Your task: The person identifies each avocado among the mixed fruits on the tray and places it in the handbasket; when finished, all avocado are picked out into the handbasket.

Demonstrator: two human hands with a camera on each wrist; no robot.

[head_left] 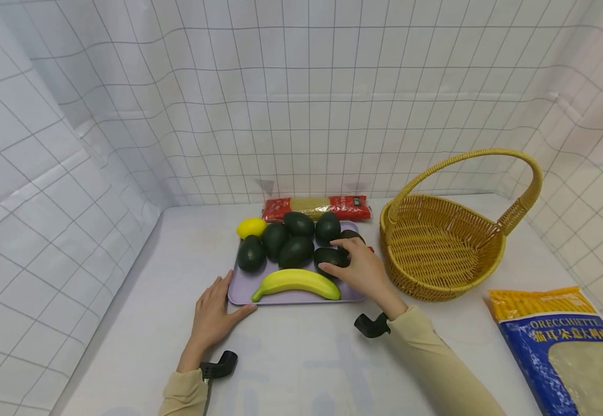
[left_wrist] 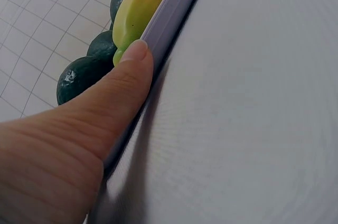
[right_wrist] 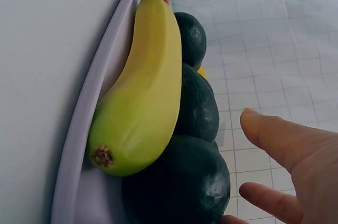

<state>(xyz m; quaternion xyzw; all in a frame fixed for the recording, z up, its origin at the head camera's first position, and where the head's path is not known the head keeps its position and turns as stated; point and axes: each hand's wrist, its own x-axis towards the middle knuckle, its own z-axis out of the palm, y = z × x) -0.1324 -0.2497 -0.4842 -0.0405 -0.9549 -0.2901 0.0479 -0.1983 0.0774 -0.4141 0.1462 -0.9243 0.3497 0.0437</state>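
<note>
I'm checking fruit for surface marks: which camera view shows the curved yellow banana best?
The right wrist view: the curved yellow banana appears large, stem to brown tip. The head view shows it whole but small; the left wrist view shows only a stem-end portion, cut off by the frame.

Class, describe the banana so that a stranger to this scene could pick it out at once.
Start at the wicker basket; to its left sits the flat lilac tray. Along the tray's near edge lies the banana. It is the only long, curved fruit there, bright yellow beside rounded, dark green avocados.
</note>
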